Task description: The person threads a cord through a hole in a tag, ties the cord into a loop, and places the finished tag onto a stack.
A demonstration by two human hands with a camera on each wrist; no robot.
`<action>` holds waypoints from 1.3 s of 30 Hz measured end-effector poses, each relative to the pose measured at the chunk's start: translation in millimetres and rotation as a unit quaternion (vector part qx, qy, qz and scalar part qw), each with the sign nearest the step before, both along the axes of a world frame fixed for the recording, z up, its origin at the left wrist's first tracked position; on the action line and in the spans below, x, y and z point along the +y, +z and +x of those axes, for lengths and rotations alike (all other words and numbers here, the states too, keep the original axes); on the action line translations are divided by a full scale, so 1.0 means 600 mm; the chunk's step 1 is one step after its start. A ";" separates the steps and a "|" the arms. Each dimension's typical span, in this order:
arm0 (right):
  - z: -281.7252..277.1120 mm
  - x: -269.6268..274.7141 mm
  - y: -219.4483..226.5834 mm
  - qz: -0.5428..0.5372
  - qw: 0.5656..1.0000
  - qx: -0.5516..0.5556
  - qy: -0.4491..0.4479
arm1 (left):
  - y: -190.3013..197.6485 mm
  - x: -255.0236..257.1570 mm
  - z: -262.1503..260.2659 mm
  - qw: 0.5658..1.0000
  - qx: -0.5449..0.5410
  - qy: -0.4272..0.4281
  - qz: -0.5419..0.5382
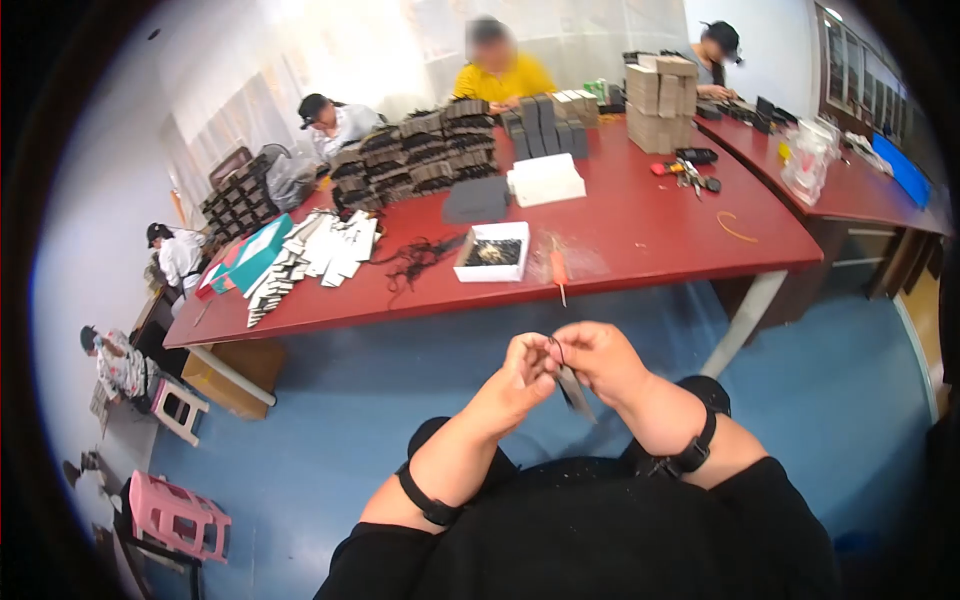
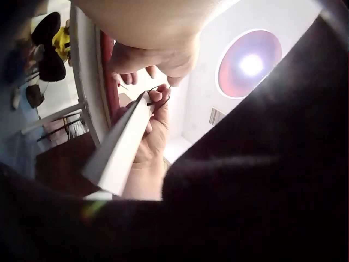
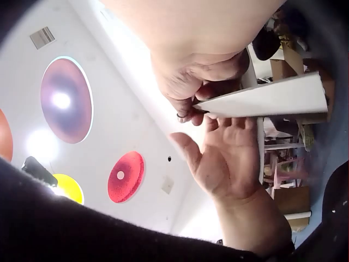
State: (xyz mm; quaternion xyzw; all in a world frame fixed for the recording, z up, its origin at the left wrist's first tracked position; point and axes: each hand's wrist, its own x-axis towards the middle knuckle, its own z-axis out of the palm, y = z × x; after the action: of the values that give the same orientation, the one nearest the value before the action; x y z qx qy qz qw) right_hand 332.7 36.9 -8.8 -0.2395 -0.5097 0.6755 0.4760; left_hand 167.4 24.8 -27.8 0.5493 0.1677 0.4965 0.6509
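Head view: on your side of the long red table (image 1: 625, 250), your right hand's (image 1: 608, 368) fingers pinch the narrow, pale, stiff card (image 1: 574, 392) with thin black cord; your left hand's (image 1: 515, 388) fingers extend, thumb apart.

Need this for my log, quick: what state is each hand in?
Left hand: open, thumb apart from fingers.
Right hand: closed, pinching the dark cord by the white tag.

No legible text, labels, brands, numbers or signs in any of the three views; none can be read.
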 end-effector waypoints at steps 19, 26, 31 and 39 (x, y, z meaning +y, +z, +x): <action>0.035 0.019 0.024 0.070 0.955 0.218 -0.188 | 0.015 0.005 -0.027 0.929 0.334 -0.152 0.044; 0.067 0.060 0.017 0.111 0.982 -0.014 -0.151 | 0.126 0.000 -0.085 0.833 0.535 0.073 0.116; 0.115 0.141 0.062 0.201 0.943 -0.071 -0.255 | 0.249 0.125 -0.181 0.785 0.575 0.218 0.070; 0.155 0.190 0.055 0.153 0.944 -0.214 -0.201 | 0.162 0.333 -0.355 0.596 0.631 0.479 0.131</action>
State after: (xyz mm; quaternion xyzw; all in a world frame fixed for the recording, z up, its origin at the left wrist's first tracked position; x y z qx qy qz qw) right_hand 425.6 151.0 24.1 -0.4001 -0.6382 0.4126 0.5122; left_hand -45.3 224.4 69.1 0.6457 0.7086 0.2830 -0.0281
